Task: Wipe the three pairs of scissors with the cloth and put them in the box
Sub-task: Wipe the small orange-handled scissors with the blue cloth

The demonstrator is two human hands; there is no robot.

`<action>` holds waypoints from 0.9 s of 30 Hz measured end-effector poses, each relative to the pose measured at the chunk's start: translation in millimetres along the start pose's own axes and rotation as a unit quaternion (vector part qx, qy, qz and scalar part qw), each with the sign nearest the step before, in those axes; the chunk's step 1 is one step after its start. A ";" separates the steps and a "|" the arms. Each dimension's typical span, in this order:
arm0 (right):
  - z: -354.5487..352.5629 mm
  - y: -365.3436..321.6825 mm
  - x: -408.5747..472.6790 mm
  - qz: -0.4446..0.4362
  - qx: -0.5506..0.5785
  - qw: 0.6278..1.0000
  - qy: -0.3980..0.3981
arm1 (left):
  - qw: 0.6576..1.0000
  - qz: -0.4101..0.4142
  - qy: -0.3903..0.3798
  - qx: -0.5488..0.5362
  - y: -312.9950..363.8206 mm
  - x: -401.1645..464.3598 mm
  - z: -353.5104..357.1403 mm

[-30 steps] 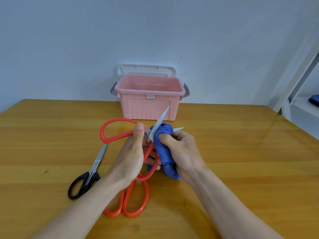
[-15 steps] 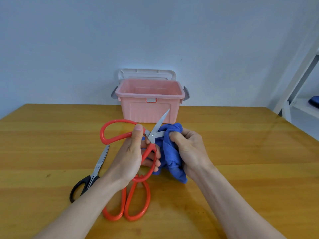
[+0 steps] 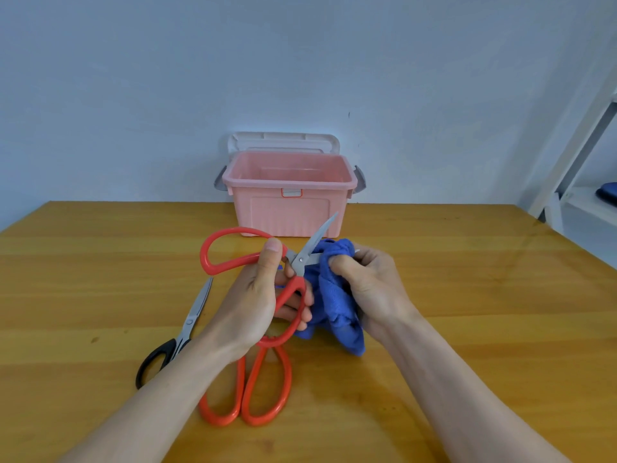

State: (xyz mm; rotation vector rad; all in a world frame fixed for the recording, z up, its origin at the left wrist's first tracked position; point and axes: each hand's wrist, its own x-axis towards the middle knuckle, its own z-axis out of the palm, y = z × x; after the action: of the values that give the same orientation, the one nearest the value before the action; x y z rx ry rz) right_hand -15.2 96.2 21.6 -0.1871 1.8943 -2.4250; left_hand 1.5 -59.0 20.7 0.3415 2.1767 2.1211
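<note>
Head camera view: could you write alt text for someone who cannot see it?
A person's left hand holds open red scissors while the right hand wipes one blade with a blue cloth. Black-handled scissors and another red pair lie on the wooden table; an open pink box stands behind.

Wooden table, yellow-brown, grain running left to right, small dark marks on the top; pale blue-grey wall behind it; white shelving frame at far right, a dark blue item on its shelf
</note>
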 end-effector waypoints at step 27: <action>1.2 1.6 -0.9 0.001 0.011 1.000 0.027 | 1.000 -0.008 0.016 0.004 3.8 0.7 -4.0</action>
State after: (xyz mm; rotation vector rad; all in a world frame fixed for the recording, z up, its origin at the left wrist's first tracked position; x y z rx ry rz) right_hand -14.2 94.8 20.3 -0.1209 1.8869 -2.4733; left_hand 0.4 -62.7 24.7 0.2910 2.1982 2.1239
